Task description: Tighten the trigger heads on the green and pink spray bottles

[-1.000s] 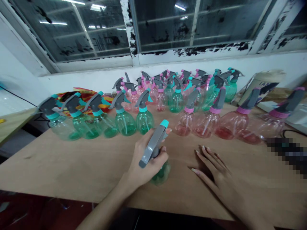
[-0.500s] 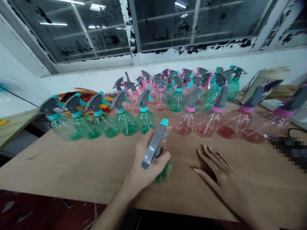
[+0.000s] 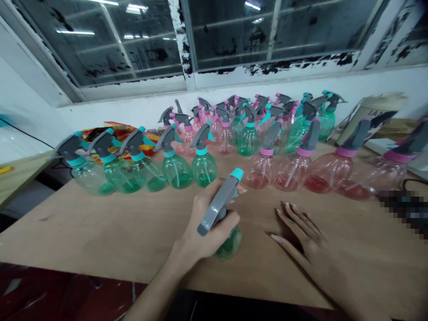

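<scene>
My left hand [image 3: 207,223] is wrapped round the neck of a green spray bottle [image 3: 230,243] with a grey trigger head and teal nozzle, which stands on the wooden table [image 3: 100,232] near its front edge. My right hand [image 3: 301,234] lies flat on the table to the right of it, fingers stretched out and holding nothing. Beyond the held bottle stands a row of green spray bottles [image 3: 174,167] on the left and pink spray bottles [image 3: 294,171] on the right.
More green and pink spray bottles [image 3: 247,129] crowd the back of the table under the window. A red and yellow bag [image 3: 117,131] lies at the back left, a pale container [image 3: 371,113] at the back right. A black cable [image 3: 411,185] runs on the right.
The bottle in my left hand has shifted slightly to the right. My right hand stays flat on the table.
</scene>
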